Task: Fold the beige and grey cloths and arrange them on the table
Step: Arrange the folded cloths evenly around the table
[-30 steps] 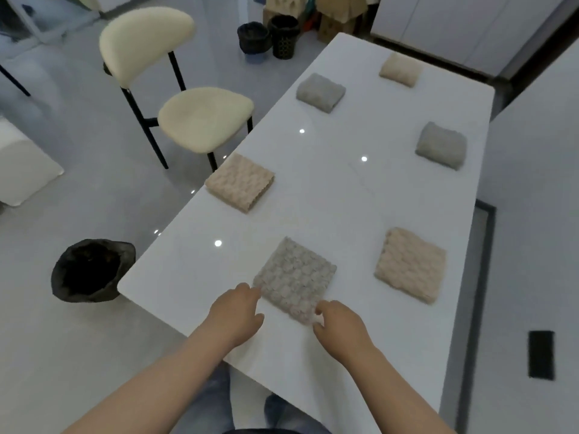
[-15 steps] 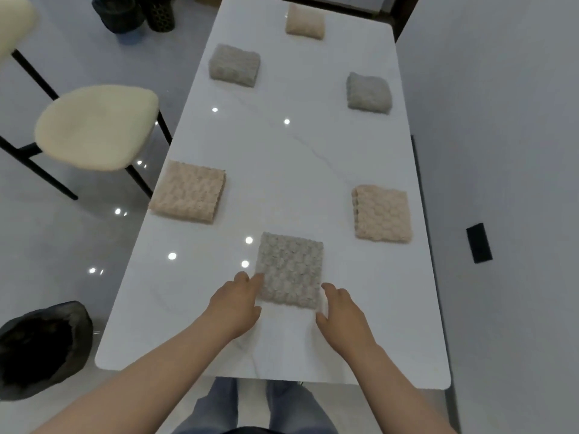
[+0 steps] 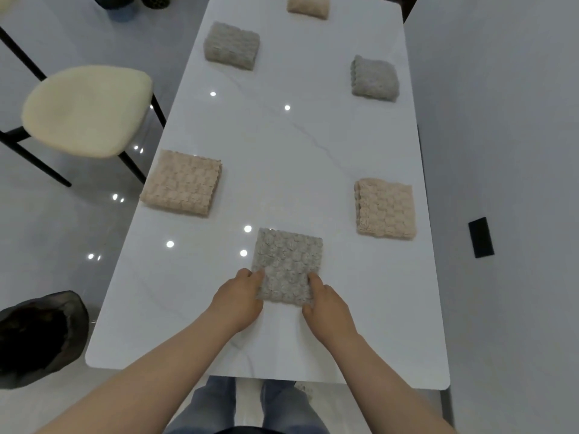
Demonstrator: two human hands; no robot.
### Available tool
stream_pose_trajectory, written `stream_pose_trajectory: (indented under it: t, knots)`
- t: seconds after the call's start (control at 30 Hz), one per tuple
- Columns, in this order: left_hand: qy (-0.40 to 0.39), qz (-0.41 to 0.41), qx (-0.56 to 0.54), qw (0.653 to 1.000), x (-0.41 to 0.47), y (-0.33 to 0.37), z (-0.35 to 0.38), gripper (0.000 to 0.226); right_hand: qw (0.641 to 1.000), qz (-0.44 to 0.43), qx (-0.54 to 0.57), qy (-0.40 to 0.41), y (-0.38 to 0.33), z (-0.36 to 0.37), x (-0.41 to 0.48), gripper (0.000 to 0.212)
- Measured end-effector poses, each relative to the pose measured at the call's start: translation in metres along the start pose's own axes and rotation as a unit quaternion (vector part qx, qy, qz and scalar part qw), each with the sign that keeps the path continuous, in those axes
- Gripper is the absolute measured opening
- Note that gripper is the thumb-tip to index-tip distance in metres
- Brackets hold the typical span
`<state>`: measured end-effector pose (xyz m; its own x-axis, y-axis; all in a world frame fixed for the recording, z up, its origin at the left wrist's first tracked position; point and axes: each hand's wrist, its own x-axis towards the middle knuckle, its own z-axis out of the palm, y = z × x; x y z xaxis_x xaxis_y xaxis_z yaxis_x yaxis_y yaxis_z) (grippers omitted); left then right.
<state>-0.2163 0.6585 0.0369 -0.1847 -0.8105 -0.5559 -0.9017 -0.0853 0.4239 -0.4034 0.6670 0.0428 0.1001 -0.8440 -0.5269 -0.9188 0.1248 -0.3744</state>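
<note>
Left hand (image 3: 238,300) and right hand (image 3: 327,306) pinch the near grey cloth (image 3: 288,261) at its near corners. Left beige cloth (image 3: 181,183) and right beige cloth (image 3: 385,208) lie beyond, well apart.

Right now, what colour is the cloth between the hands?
Grey cloth, bobbled weave; head view.

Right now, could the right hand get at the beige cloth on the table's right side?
Probably yes. The right hand grips the near grey cloth, and only bare table lies between it and that beige cloth. It would need to let go first.
</note>
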Motion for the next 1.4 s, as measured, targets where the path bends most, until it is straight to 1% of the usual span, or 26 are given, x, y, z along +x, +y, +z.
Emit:
stream_pose_trajectory:
  t: [0.1, 0.27, 0.67, 1.03, 1.4]
  knots:
    - [0.005, -0.005, -0.027, 1.000, 0.000, 0.003, 0.002, 0.058, 1.000, -0.004, 0.004, 0.000, 0.002, -0.001, 0.004, 0.056]
    - [0.008, -0.004, -0.042, 0.999, -0.002, 0.006, 0.005, 0.058, 1.000, -0.006, 0.009, -0.002, 0.007, -0.001, 0.005, 0.053]
    - [-0.002, 0.013, -0.047, 0.999, -0.024, 0.014, 0.025, 0.056, 1.000, -0.001, 0.018, 0.001, 0.023, 0.006, -0.020, 0.053]
    - [-0.010, 0.005, -0.041, 0.999, -0.049, 0.017, 0.047, 0.058, 1.000, 0.002, 0.026, 0.000, 0.033, 0.023, -0.049, 0.054]
    - [-0.006, 0.004, -0.034, 0.999, -0.056, 0.021, 0.056, 0.055, 1.000, 0.001, 0.028, 0.000, 0.041, 0.027, -0.059, 0.055]
